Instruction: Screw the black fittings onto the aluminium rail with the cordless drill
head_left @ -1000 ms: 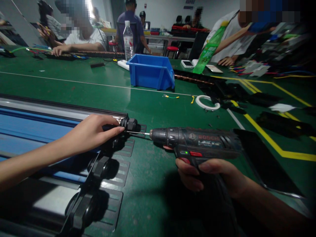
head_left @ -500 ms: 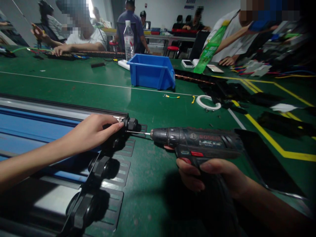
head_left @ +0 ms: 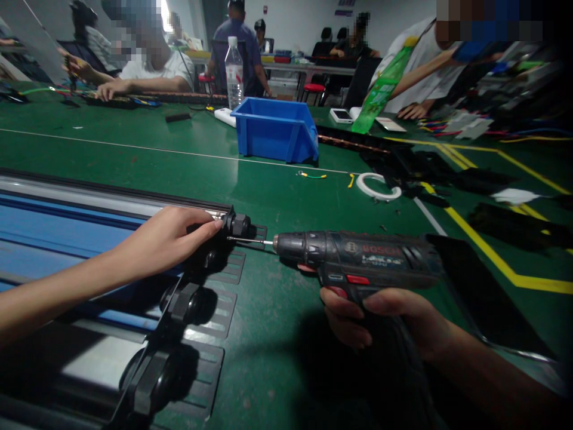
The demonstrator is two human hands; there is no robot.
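Observation:
My right hand (head_left: 380, 319) is wrapped round the grip of a dark cordless drill (head_left: 358, 260), which lies level and points left. Its thin bit (head_left: 250, 240) reaches into a black plastic end fitting (head_left: 235, 226) at the end of a long blue and silver panel (head_left: 67, 230). My left hand (head_left: 165, 242) rests closed on that fitting, fingertips pressed against it. Two more black fittings (head_left: 185, 301) sit along the panel's end, nearer to me.
A blue bin (head_left: 273, 128), a water bottle (head_left: 233, 71), a white ring (head_left: 376, 186), small yellow wire pieces (head_left: 311, 175) and black parts (head_left: 447, 173) lie on the green table. A dark flat slab (head_left: 483, 298) lies right of the drill. Other people work at the far side.
Hardly anything has moved: the drill and both hands hold their places. A person at the far left has shifted a hand.

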